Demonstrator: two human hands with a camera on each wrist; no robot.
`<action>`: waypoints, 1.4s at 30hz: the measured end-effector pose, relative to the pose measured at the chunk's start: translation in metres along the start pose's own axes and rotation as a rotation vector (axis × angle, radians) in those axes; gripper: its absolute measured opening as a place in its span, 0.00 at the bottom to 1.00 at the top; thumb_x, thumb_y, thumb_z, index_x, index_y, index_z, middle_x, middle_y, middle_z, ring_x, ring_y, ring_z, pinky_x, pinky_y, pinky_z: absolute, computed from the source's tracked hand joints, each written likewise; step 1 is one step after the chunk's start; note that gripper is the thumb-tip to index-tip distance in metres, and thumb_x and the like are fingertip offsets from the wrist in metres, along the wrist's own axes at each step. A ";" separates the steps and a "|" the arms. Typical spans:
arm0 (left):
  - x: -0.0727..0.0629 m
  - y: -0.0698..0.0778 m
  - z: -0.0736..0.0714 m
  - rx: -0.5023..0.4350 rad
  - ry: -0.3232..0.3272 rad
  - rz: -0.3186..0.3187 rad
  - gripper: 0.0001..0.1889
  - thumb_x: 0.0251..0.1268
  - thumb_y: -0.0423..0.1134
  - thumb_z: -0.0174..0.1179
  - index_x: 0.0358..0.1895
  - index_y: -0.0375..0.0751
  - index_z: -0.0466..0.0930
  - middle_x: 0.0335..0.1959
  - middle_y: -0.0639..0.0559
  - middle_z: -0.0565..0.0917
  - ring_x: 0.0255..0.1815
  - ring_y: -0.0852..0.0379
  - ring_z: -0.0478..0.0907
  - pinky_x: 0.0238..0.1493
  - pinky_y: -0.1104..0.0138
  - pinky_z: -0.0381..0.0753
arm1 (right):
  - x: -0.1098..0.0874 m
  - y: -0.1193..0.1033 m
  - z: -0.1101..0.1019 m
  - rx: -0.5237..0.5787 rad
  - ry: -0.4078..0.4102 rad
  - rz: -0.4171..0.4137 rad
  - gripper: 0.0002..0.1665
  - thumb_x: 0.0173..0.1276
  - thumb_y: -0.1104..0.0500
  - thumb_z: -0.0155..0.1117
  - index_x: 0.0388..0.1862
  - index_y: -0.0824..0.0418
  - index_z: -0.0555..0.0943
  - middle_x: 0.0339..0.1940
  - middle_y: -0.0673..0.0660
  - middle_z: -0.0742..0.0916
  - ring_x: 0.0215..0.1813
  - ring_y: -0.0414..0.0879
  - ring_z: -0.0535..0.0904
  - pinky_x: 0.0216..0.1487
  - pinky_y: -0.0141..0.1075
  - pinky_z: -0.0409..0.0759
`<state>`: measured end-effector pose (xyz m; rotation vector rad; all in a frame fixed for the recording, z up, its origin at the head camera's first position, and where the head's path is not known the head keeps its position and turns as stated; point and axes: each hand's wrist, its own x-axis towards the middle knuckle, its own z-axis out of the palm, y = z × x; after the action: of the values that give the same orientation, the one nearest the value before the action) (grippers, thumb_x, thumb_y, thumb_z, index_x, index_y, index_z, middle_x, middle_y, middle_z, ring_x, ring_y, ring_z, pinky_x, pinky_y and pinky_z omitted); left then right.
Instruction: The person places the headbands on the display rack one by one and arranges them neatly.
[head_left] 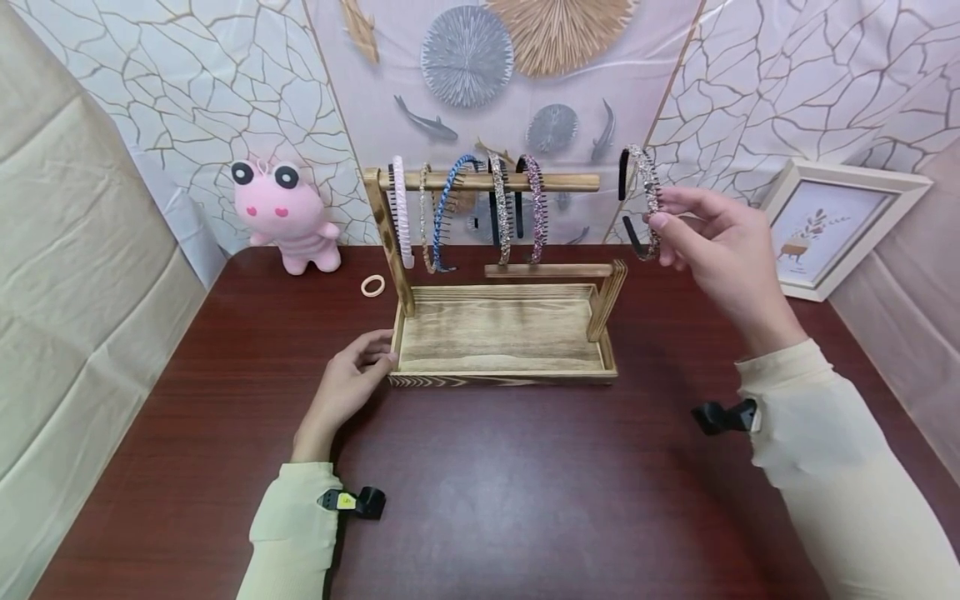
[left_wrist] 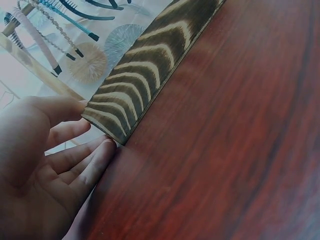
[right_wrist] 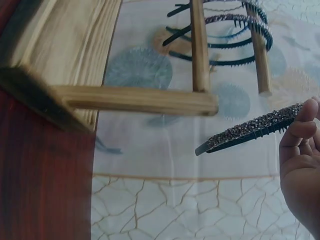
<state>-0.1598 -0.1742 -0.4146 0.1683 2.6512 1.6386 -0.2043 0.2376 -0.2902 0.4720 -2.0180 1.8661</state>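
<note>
My right hand (head_left: 723, 242) pinches a black toothed headband (right_wrist: 255, 125) with a glittery, stone-covered band, held in the air to the right of the upper rod's end. My left hand (head_left: 348, 379) holds the front left corner of a wooden headband stand (head_left: 502, 379), thumb at the rim and fingers against the outer side. On the stand's upper rod (head_left: 573, 181) hang several headbands: a pale pink one (head_left: 402, 212), a thin beaded one (head_left: 425, 217), a blue one (head_left: 450, 196), a silver glittery one (head_left: 501, 217) and a purple glittery one (head_left: 537, 208).
A shorter, lower rod (head_left: 551, 271) rises from the tray's right end. Left of the stand, a small ring (head_left: 372, 286) lies on the dark red table (head_left: 480, 500). A pink plush toy (head_left: 281, 212) sits back left, and a framed picture (head_left: 825, 225) leans back right.
</note>
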 end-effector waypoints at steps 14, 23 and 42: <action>0.001 -0.001 -0.001 -0.005 -0.001 0.012 0.20 0.70 0.31 0.58 0.63 0.29 0.74 0.50 0.31 0.83 0.52 0.41 0.80 0.55 0.52 0.76 | 0.016 -0.001 0.035 0.151 -0.037 0.058 0.14 0.65 0.70 0.68 0.49 0.67 0.84 0.33 0.55 0.88 0.20 0.41 0.78 0.23 0.27 0.76; 0.001 -0.004 0.000 -0.006 -0.012 0.016 0.20 0.71 0.32 0.58 0.64 0.29 0.73 0.50 0.32 0.83 0.52 0.41 0.80 0.55 0.52 0.77 | 0.021 0.007 0.054 0.134 -0.069 0.107 0.14 0.65 0.67 0.70 0.49 0.68 0.84 0.32 0.55 0.88 0.20 0.40 0.77 0.22 0.26 0.75; 0.001 -0.002 -0.001 0.000 -0.008 0.010 0.20 0.71 0.31 0.58 0.63 0.29 0.74 0.50 0.32 0.83 0.53 0.41 0.80 0.54 0.55 0.77 | 0.024 0.016 0.078 0.157 -0.007 0.193 0.14 0.66 0.67 0.68 0.50 0.70 0.82 0.30 0.53 0.89 0.21 0.40 0.78 0.24 0.27 0.77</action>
<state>-0.1608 -0.1756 -0.4155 0.1883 2.6490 1.6382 -0.2351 0.1611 -0.2984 0.3340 -1.9916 2.1517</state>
